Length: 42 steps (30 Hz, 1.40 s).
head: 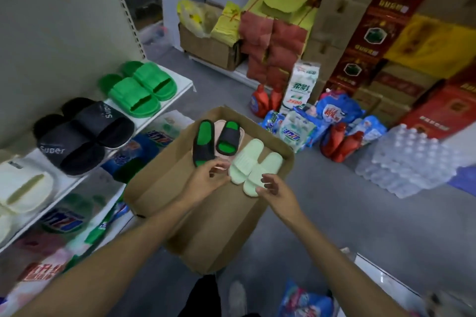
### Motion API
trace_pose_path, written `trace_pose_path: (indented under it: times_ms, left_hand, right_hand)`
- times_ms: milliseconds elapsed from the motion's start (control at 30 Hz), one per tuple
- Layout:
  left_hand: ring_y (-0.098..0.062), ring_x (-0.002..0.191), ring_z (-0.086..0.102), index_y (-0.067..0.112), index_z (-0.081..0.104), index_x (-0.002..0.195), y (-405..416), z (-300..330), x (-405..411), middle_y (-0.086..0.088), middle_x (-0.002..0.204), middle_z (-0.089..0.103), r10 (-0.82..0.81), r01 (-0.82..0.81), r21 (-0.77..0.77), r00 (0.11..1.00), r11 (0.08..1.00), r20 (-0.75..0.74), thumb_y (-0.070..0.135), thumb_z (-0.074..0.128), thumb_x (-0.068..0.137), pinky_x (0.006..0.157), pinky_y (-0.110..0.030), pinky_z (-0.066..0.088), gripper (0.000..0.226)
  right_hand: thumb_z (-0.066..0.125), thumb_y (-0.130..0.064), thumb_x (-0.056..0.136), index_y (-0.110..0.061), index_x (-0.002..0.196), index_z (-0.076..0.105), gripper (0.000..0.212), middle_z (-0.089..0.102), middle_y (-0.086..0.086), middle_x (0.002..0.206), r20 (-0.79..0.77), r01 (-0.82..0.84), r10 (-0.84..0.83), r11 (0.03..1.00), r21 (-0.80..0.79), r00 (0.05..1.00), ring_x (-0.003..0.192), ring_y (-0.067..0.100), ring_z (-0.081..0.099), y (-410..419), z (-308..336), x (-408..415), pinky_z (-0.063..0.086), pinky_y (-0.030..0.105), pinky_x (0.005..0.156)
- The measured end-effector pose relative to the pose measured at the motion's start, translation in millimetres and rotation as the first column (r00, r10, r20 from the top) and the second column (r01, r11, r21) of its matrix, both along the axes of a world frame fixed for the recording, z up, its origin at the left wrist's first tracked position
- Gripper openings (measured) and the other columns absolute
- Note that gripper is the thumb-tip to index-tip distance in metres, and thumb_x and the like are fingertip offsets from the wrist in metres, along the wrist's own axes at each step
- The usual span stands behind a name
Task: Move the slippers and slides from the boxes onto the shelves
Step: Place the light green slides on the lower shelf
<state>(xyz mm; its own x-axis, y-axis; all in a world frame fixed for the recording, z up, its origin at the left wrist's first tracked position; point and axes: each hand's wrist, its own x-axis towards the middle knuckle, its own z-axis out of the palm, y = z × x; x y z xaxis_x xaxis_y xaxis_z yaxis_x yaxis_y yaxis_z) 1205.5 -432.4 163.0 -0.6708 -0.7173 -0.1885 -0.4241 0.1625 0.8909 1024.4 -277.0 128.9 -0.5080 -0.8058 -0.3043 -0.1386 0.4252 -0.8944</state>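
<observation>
An open cardboard box (180, 203) stands on the floor in front of me. Inside it lie a pale mint pair of slides (253, 165), a black-and-green pair (215, 140) and a pink slide (224, 162) partly hidden beneath them. My left hand (210, 177) reaches into the box, its fingers curled at the near end of the left mint slide and the pink one. My right hand (273, 188) touches the toe of the right mint slide with loosely bent fingers. On the white shelf (177, 85) to the left sit bright green slides (140, 87), black "Super" slides (82, 134) and cream slides (23, 188).
Lower shelves on the left hold detergent bags (61, 221). Across the grey floor stand red detergent bottles (337, 144), blue and white bags, a shrink-wrapped pack of water bottles (412, 159) and stacked red and brown cartons (381, 33). A blue bag (306, 301) lies near my feet.
</observation>
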Motion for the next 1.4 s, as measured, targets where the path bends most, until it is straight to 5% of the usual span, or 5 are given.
trace_pose_path:
  times_ms: [233,533,867,1133,1400]
  left_hand:
    - [-0.025,0.108,0.061,0.014,0.066,0.120,-60,-91,-66,0.000,0.117,0.065,-0.047,0.025,0.169,0.990,0.985,0.131,0.007,0.076,0.086,0.084,-0.014,0.047,0.035]
    - [-0.027,0.136,0.048,0.007,0.041,0.146,-111,-193,-139,-0.014,0.149,0.048,-0.063,-0.063,0.349,0.938,0.935,0.340,0.011,0.068,0.093,0.111,-0.035,0.039,0.060]
    - [-0.033,0.138,0.041,0.026,0.029,0.154,-101,-229,-154,-0.013,0.154,0.034,-0.028,-0.143,0.348,0.896,0.927,0.443,0.054,0.062,0.070,0.113,-0.039,0.039,0.095]
    - [-0.031,0.145,0.022,0.039,0.030,0.153,-110,-227,-128,-0.011,0.162,0.017,-0.024,-0.036,0.109,0.867,0.993,0.498,0.047,0.064,0.088,0.114,-0.039,0.027,0.073]
    - [-0.018,0.117,0.060,0.023,0.052,0.136,-115,-211,-109,0.003,0.128,0.063,0.139,-0.251,0.449,0.954,0.857,0.267,0.049,0.070,0.080,0.105,-0.044,0.048,0.065]
  right_hand:
    - [0.071,-0.028,0.090,-0.012,0.139,0.051,0.055,0.060,0.011,0.130,0.126,0.213,-0.248,0.946,0.244,0.960,0.110,0.021,0.060,-33,-82,-39,0.045,0.027,0.084]
    - [0.075,-0.035,0.083,-0.014,0.139,0.050,0.064,0.063,0.003,0.133,0.242,0.379,-0.476,0.854,0.355,0.845,0.118,0.021,0.063,-83,-182,-67,0.050,0.047,0.103]
    - [0.074,-0.032,0.084,-0.007,0.140,0.043,0.069,0.053,0.014,0.138,0.054,0.351,-0.443,0.773,0.528,0.895,0.126,0.035,0.052,-117,-202,-71,0.046,0.047,0.103]
    - [0.078,-0.039,0.068,-0.016,0.137,0.051,0.077,0.053,0.008,0.131,0.106,0.444,-0.537,0.780,0.441,0.837,0.114,0.026,0.059,-115,-201,-67,0.050,0.050,0.101]
    - [0.079,-0.028,0.081,-0.018,0.138,0.051,0.064,0.067,0.001,0.123,0.367,0.621,-0.681,0.731,0.283,0.634,0.107,0.019,0.067,-110,-187,-43,0.058,0.041,0.091]
